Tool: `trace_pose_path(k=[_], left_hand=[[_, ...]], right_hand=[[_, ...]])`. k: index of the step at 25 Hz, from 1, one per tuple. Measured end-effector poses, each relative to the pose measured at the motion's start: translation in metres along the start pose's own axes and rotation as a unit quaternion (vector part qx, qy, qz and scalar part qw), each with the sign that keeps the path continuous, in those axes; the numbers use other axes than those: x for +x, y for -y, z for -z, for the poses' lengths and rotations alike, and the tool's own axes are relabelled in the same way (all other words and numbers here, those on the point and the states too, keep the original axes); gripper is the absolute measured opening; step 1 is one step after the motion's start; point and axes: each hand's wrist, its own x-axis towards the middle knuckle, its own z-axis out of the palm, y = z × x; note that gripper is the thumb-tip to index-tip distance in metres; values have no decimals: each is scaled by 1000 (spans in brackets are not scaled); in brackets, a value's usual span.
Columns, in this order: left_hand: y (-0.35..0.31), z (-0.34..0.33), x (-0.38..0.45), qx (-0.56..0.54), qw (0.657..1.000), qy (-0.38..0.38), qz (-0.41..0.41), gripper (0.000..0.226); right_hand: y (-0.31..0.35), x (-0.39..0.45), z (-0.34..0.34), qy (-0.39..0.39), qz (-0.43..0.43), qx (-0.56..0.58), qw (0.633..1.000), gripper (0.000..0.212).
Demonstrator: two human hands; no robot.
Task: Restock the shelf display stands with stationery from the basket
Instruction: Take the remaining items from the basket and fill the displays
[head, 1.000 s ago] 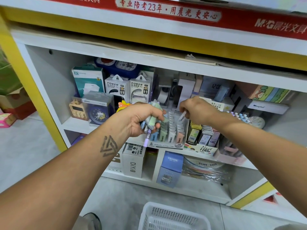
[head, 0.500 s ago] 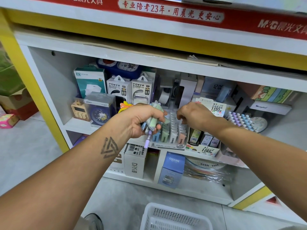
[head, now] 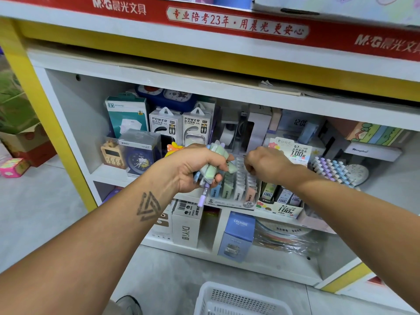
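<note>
My left hand (head: 195, 167) grips a bundle of pastel stationery pieces (head: 214, 164), green, blue and a purple pen tip pointing down. It hovers over the left side of a tiered display stand (head: 236, 192) holding rows of pastel items on the middle shelf. My right hand (head: 266, 163) is above the stand's back rows with fingers curled downward; whether it pinches anything is hidden. A white plastic basket (head: 241, 298) sits on the floor below.
A lead-refill display box (head: 281, 201) stands right of the stand, and a rack of pastel pens (head: 331, 171) further right. Power bank boxes (head: 181, 126) and clocks fill the shelf's back left. Boxes sit on the lower shelf (head: 234, 237).
My right hand has drawn back left from the lead-refill box to above the stand's back rows. My left hand and its bundle stayed nearly in place.
</note>
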Motion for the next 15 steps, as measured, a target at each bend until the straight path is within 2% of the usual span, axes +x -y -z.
trace_pose_path(k=[2,3,4,5,6,7,8,10,12,15], left_hand=[[0,-1,0,-4,1000,3,-8,34],[0,-2,1,-6,1000,3,-12,34],[-1,-3,2,-10,1000,1,-15,33],[-1,-5,2,-15,1000,-3,-18,33],[-1,-6,2,-21,1000,-7,-20,32],[-2,-7,2,-27,999,-11,-20,32],[-2,-8,1,-30,999,-15,-20,31],[-3,-11,-2,-31,999,-15,-22,32],[-4,-12,-4,-44,998,-21,-33,36],[-9,-4,-4,-100,988,-97,-65,35]], right_hand=[[1,-1,7,-21,-24,70,997,25],[1,-3,13,-31,-51,197,979,28],[3,-7,22,-22,-83,374,923,30],[7,-13,32,17,-100,558,824,30],[10,-21,39,60,-99,686,718,29],[13,-27,42,84,-86,742,659,29],[16,-32,43,88,-73,756,645,29],[23,-38,42,53,-77,743,662,30],[24,-40,38,23,-114,741,661,31],[22,-44,36,10,-134,762,634,32]])
